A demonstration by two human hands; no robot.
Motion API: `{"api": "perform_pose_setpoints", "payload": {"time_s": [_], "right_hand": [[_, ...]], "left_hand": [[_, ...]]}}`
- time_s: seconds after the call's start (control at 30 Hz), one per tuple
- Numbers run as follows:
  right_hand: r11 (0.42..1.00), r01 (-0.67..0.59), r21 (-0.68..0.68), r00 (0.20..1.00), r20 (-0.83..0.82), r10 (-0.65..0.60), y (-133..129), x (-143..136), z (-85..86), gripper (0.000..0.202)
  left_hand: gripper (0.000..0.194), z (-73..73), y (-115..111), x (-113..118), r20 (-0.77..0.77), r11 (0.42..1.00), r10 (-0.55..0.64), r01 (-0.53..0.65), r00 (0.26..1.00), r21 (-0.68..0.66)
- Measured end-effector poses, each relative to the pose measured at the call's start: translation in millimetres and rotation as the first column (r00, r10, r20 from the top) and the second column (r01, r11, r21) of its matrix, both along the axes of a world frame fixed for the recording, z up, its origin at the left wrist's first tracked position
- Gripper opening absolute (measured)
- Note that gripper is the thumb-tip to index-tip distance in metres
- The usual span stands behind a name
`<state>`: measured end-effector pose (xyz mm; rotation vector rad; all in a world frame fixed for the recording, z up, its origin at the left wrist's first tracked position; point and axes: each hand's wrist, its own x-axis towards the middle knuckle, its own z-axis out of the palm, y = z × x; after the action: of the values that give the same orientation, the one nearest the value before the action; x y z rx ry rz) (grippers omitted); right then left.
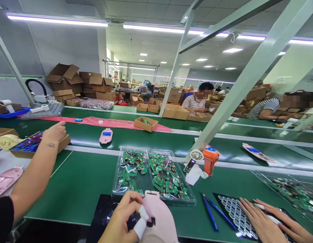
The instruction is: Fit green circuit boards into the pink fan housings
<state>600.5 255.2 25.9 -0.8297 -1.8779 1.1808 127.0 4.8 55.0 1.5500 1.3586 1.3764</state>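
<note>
Head view of a green assembly bench. A pink plastic shell [160, 219], smooth, matte and rounded at its top edge, sits at the bottom centre of the frame, just in front of a clear plastic tray [116, 189]. The right hand [122, 219] grips this shell from its left side: the fingers curl closed around a dark part at the shell's edge, and two fingertips wear white tape or finger cots [141, 221]. The tray is thin, glossy and split into two compartments, both filled with small green circuit boards [161, 175] lying in a loose heap. The left hand [55, 132] reaches out to the far left and rests on the rim of a shallow cardboard box [64, 141] holding blue and red parts; its fingers bend down into the box, and whether they pinch anything cannot be told. Right of the tray lie two blue pens [209, 211], side by side, and an orange tool [209, 160] stands upright near a slanted white frame post [247, 77]. At the lower right another person's hands [268, 219] rest flat on a black sheet of round silver stickers [232, 211].
</note>
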Motion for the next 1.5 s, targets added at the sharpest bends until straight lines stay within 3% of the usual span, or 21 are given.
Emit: {"api": "perform_pose_setpoints", "payload": {"time_s": [0.17, 0.23, 0.27, 0.33, 0.5, 0.63, 0.73, 0.83, 1.0, 1.2, 1.5], "right_hand": [[0.995, 0.024, 0.096, 0.962, 0.267, -0.049, -60.3, -112.3, 27.8, 0.050], [0.990, 0.031, 0.137, 0.944, 0.321, -0.074, -76.1, -137.7, 28.7, 0.054], [0.986, 0.043, 0.161, 0.937, 0.336, -0.096, -78.1, -137.0, 25.7, 0.055], [0.974, 0.085, 0.210, 0.917, 0.365, -0.159, -69.0, -108.4, 13.7, 0.053], [0.929, 0.197, 0.312, 0.852, 0.415, -0.320, -4.4, 23.6, -25.0, 0.043], [0.899, 0.351, 0.262, 0.808, 0.400, -0.433, 37.9, 71.3, -47.1, 0.051], [0.886, 0.409, 0.221, 0.816, 0.347, -0.463, 48.7, 80.6, -66.6, 0.060], [0.876, 0.443, 0.192, 0.854, 0.207, -0.477, 49.1, 89.9, -89.6, 0.056], [0.895, 0.396, 0.204, 0.881, 0.189, -0.433, 56.9, 109.6, -113.0, 0.051], [0.893, 0.410, 0.187, 0.874, 0.199, -0.443, 60.1, 109.1, -108.9, 0.051], [0.857, 0.470, 0.214, 0.849, 0.158, -0.505, 47.7, 89.5, -98.5, 0.050]], "left_hand": [[0.017, 11.4, -0.9, 14.2, -0.111, 0.997, 0.047, -0.040, 0.993, 0.066], [0.020, 11.0, -0.4, 16.0, -0.160, 0.996, 0.069, -0.058, 0.985, 0.073], [0.020, 10.6, 0.0, 16.4, -0.180, 0.995, 0.082, -0.070, 0.980, 0.075], [0.020, 10.1, 0.4, 16.6, -0.200, 0.993, 0.096, -0.081, 0.975, 0.081], [0.018, 13.5, -0.5, 16.9, -0.208, 0.992, 0.101, -0.082, 0.973, 0.100], [0.017, 15.1, -0.2, 17.9, -0.216, 0.990, 0.119, -0.097, 0.969, 0.107], [0.019, 12.0, 1.0, 18.1, -0.213, 0.988, 0.131, -0.110, 0.968, 0.109], [0.019, 8.8, 1.8, 17.7, -0.199, 0.988, 0.131, -0.111, 0.971, 0.108], [0.022, 10.8, 1.8, 17.3, -0.212, 0.988, 0.129, -0.107, 0.969, 0.109], [0.020, 14.4, 2.1, 17.8, -0.223, 0.986, 0.150, -0.129, 0.963, 0.109], [0.023, 8.3, -0.4, 13.3, -0.266, 0.981, 0.157, -0.119, 0.951, 0.153]]}}
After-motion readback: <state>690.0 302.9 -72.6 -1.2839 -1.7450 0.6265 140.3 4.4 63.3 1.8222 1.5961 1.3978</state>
